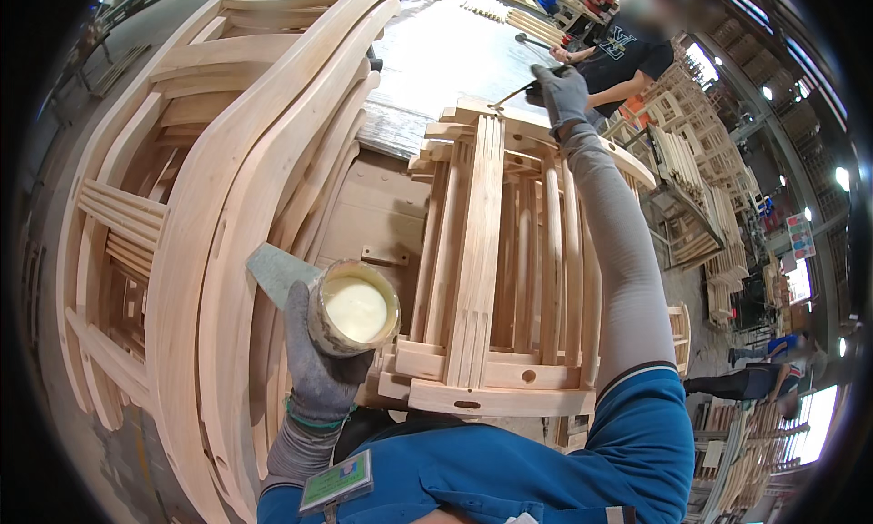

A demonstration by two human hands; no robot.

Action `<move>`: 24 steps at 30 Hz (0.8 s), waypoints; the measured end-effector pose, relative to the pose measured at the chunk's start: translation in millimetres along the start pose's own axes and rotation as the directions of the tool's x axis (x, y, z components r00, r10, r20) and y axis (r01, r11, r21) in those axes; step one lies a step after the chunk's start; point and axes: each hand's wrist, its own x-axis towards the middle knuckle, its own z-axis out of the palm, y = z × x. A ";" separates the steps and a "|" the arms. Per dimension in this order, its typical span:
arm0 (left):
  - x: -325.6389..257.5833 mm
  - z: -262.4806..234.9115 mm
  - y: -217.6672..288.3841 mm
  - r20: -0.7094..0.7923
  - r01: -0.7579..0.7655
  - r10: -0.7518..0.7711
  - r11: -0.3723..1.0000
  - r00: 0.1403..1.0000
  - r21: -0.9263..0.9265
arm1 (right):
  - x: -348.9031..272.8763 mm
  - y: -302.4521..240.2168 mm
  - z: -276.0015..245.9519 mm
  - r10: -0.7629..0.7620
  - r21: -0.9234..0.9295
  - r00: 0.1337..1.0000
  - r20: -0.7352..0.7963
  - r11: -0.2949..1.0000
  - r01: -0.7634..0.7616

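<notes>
My left hand (323, 365), in a grey glove, is closed around a cup (316, 322) of creamy white liquid (355, 310). A flat grey piece like a scraper blade (280, 274) sticks out beside the cup; its other end is hidden. Stretched far forward, my gloved right hand (562, 95) grips a thin stick (515, 95). The stick's tip is at the far end of some narrow wooden slats (476, 242). These slats lie lengthwise over a stack of slatted wooden frames (500, 398) in front of me.
Tall curved wooden frames (205, 215) lean in a stack on my left. Beyond is a pale worktable (432, 60) with wooden pieces at its far end. A person in a black shirt (627, 55) stands at the far right, holding a black-headed tool (535, 42). Wooden parts are piled on a rack (682, 192).
</notes>
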 end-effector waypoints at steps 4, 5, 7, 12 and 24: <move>0.2 4.2 -0.7 -0.007 0.023 -0.023 0.999 1.000 0.034 | -1.6 -12.1 0.6 -0.226 -0.500 0.972 0.060 0.836 0.225; -0.6 5.4 -0.1 0.004 0.027 -0.027 0.999 1.000 0.043 | -1.1 -15.9 1.3 -0.335 -0.594 0.941 0.054 0.746 0.300; -1.5 7.3 1.1 0.015 0.032 -0.032 0.999 0.999 0.043 | -1.1 -25.2 7.4 -0.425 -0.665 0.897 0.119 0.637 0.390; -2.7 9.0 1.5 0.009 0.053 -0.053 0.999 0.999 0.014 | 5.7 -37.4 21.8 -0.147 -0.671 0.958 0.246 0.687 0.278; -2.6 3.7 5.6 0.012 0.095 -0.095 0.995 0.995 0.004 | 18.9 25.1 -9.0 0.093 0.029 0.996 0.011 0.995 -0.093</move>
